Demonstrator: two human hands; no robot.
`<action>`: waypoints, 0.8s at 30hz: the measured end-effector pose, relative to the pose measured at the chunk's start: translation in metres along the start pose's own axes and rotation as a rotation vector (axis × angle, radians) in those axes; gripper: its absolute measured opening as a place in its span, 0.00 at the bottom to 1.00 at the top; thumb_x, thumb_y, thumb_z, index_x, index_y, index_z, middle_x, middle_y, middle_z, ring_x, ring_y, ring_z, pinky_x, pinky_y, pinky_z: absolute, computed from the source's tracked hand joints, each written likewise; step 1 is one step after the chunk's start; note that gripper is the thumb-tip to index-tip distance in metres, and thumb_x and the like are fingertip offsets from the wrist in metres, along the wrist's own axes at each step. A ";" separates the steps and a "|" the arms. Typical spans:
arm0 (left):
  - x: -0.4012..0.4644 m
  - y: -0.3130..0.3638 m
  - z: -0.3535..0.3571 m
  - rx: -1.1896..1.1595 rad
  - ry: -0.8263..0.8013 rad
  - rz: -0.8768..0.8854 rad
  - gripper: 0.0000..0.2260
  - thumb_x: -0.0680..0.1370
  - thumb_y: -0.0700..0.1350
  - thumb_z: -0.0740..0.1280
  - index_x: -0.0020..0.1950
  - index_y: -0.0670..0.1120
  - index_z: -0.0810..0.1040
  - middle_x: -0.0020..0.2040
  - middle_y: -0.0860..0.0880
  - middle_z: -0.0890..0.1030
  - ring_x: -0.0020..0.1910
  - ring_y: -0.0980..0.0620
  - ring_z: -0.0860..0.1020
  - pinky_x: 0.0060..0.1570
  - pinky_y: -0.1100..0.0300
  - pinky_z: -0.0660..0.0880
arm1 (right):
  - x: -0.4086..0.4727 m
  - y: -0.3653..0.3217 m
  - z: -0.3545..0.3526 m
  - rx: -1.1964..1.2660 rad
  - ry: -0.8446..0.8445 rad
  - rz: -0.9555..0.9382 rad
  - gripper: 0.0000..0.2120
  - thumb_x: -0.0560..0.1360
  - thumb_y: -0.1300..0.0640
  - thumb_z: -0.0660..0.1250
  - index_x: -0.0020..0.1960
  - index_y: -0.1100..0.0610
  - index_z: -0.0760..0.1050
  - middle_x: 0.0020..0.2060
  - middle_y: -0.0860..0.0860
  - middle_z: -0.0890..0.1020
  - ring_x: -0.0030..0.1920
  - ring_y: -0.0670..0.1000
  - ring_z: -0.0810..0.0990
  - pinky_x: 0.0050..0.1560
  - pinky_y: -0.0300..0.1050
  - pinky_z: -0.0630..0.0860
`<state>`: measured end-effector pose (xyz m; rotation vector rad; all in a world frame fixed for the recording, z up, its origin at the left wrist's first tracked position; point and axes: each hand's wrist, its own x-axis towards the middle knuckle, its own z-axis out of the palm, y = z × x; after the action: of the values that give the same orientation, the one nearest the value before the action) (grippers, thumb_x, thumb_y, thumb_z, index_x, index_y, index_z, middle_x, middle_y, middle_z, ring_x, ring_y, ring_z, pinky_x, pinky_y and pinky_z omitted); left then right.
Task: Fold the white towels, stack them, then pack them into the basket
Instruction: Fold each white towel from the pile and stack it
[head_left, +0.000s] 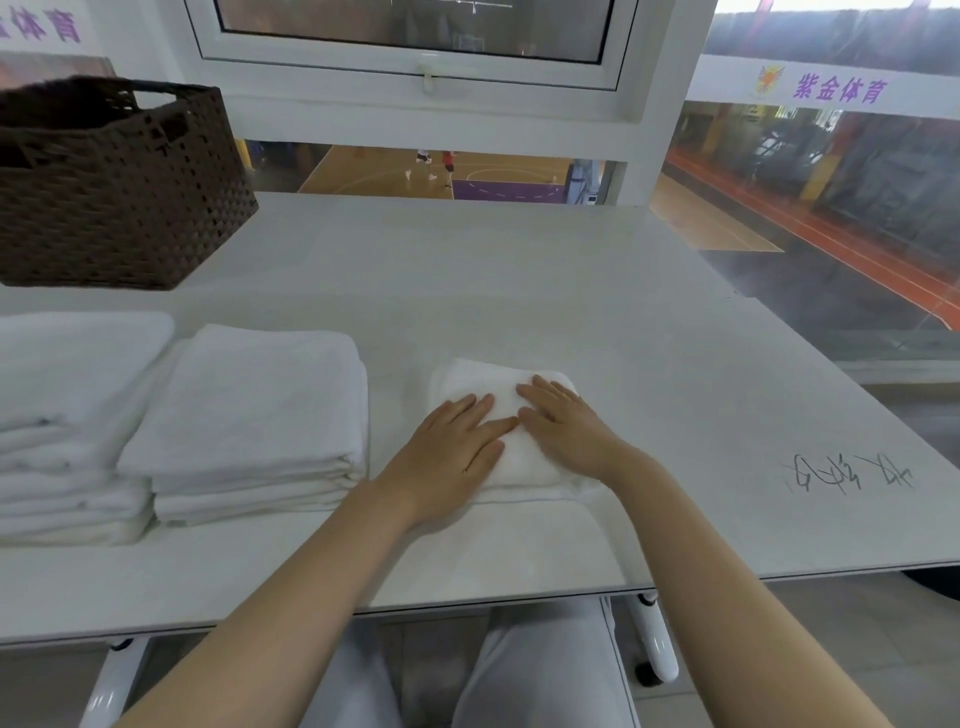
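Flat hands (514, 431) atop folded towel (470, 379)

Small folded white towel (511, 415) lies flat mid-desk; two folded towel stacks (249, 421) at left edge; dark woven basket (119, 208) at far-left corner.

A: What writing can you read here?

B: On the white band (826, 85) across the window at the upper right, purple characters (838, 89) read 紫金体育, just beside a small orange and yellow emblem (770, 79).

A: And at the upper left?

B: Purple characters (44, 23) on a white panel there appear mirrored; 育 and 体 can be made out, the rest is cut off.

A: Anything on the table (519, 291)?

B: A dark handwritten scrawl (852, 472) near its right edge, upside down and illegible.
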<state>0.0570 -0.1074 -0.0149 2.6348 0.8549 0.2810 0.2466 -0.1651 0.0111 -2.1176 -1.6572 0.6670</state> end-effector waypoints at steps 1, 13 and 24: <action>-0.001 0.000 0.001 -0.005 0.002 -0.007 0.28 0.80 0.62 0.41 0.78 0.57 0.60 0.81 0.51 0.53 0.79 0.53 0.47 0.76 0.59 0.40 | -0.003 0.004 -0.003 0.127 -0.018 -0.006 0.21 0.84 0.52 0.54 0.77 0.47 0.63 0.79 0.46 0.55 0.79 0.46 0.50 0.77 0.46 0.46; -0.020 0.010 -0.017 -0.154 0.265 -0.424 0.20 0.81 0.56 0.58 0.72 0.49 0.66 0.73 0.46 0.63 0.71 0.46 0.66 0.66 0.53 0.67 | -0.051 0.017 0.012 0.123 0.321 0.198 0.21 0.80 0.43 0.58 0.72 0.46 0.66 0.61 0.52 0.74 0.61 0.54 0.73 0.58 0.47 0.68; -0.026 0.021 -0.039 -0.055 -0.103 -0.529 0.38 0.74 0.68 0.63 0.75 0.49 0.55 0.55 0.49 0.78 0.52 0.47 0.78 0.50 0.53 0.76 | -0.070 0.006 0.003 0.048 0.093 0.265 0.33 0.77 0.35 0.60 0.76 0.47 0.57 0.66 0.54 0.72 0.60 0.55 0.74 0.53 0.46 0.66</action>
<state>0.0361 -0.1286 0.0274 2.2426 1.4316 0.0275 0.2364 -0.2342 0.0149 -2.3183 -1.3117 0.6667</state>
